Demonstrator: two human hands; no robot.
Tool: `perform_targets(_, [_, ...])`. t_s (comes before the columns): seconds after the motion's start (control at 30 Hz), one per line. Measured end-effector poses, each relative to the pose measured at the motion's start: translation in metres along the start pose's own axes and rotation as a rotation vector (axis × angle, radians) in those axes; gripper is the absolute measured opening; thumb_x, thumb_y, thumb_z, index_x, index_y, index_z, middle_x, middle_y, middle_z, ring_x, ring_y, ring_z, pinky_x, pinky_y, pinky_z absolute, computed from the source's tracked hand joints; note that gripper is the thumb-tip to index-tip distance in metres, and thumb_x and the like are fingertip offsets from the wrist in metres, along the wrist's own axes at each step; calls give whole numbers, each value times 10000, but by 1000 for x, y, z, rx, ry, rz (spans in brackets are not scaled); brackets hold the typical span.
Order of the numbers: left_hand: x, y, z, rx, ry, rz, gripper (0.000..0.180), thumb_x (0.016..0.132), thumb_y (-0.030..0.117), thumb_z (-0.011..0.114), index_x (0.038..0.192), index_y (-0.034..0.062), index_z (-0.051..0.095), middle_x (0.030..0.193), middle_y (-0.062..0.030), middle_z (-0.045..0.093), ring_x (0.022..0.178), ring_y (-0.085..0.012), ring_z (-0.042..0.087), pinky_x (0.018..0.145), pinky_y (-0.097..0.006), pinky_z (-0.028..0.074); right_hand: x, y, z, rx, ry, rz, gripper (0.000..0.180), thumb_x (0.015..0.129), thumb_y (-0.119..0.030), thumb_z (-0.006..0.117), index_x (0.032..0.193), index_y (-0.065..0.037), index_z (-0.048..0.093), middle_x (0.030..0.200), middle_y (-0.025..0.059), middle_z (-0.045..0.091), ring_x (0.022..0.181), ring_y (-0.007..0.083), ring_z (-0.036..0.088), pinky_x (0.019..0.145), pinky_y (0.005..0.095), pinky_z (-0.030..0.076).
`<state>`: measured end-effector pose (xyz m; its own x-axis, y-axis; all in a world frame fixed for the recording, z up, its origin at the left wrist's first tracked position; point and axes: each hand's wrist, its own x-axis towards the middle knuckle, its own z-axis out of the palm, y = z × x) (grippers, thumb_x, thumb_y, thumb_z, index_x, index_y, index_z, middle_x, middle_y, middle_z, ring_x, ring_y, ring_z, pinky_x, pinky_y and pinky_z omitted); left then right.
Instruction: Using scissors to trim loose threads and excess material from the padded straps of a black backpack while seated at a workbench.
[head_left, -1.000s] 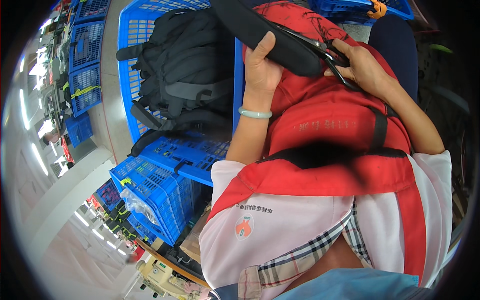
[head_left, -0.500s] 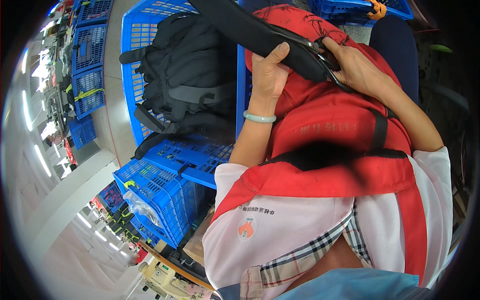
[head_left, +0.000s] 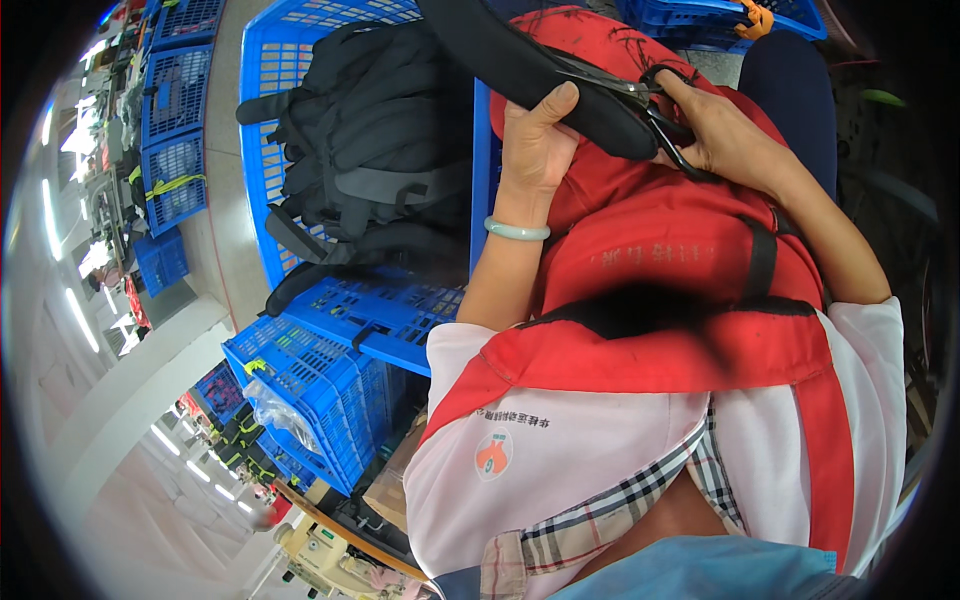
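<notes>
My left hand (head_left: 535, 150) is closed round a long padded black strap (head_left: 495, 62), thumb on top, near the strap's rounded lower end. The strap slants up and left over my lap. My right hand (head_left: 728, 140) grips a pair of scissors (head_left: 672, 152), its fingers in the black handle loops. The handles are spread, and the metal blades lie along the strap's right edge; their tips are hard to make out against it. Underneath is my red apron (head_left: 640, 215), with dark thread scraps scattered on its far part.
Left of my lap stands a blue plastic crate (head_left: 258, 150) heaped with black straps (head_left: 385, 110). Another blue crate (head_left: 310, 385) holding a clear plastic bag is nearer me. One more crate (head_left: 680, 25) with an orange tie stands at the far side. A sewing machine (head_left: 325, 550) shows lower left.
The scissors' handles have spread wider as my right hand opened them. The strap has shifted slightly right at its upper part; my left hand still holds it in nearly the same place.
</notes>
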<state>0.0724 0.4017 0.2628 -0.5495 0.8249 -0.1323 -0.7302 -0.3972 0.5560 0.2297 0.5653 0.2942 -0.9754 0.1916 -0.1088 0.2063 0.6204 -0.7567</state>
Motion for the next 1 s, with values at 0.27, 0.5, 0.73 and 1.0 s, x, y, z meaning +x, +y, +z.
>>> perform_targets(0.27, [-1, -1, 2, -14, 23, 17, 297, 823, -29, 692, 1094, 16, 583, 1017, -95, 661, 962, -223, 649, 908, -373, 531, 10, -3, 3, 69, -135, 160, 393, 843, -153, 676, 1133, -10, 451, 787, 199, 580, 765, 367, 614, 656, 435, 445])
perform_targets(0.5, [-1, -1, -2, -30, 22, -1, 303, 825, -22, 695, 1103, 23, 584, 1020, -83, 659, 971, -217, 645, 916, -373, 525, 2, -5, -7, 22, -108, 44, 637, 765, -373, 774, 1197, -31, 455, 899, 222, 609, 842, 400, 615, 735, 451, 457])
perform_targets(0.73, [0, -2, 1, 11, -18, 1, 306, 823, -24, 696, 1103, 29, 586, 1032, -81, 657, 978, -220, 641, 912, -374, 525, 1, 1, 3, 21, -35, 12, 586, 770, -311, 772, 1161, -13, 454, 906, 256, 615, 862, 422, 613, 737, 465, 461])
perform_targets(1.0, [1, 5, -5, -54, -12, -42, 291, 827, -7, 697, 1094, 35, 588, 1028, -90, 656, 976, -236, 642, 906, -390, 526, 11, -6, 4, 61, -61, 123, 282, 867, -120, 640, 1064, 5, 482, 741, 212, 580, 683, 372, 589, 621, 431, 438])
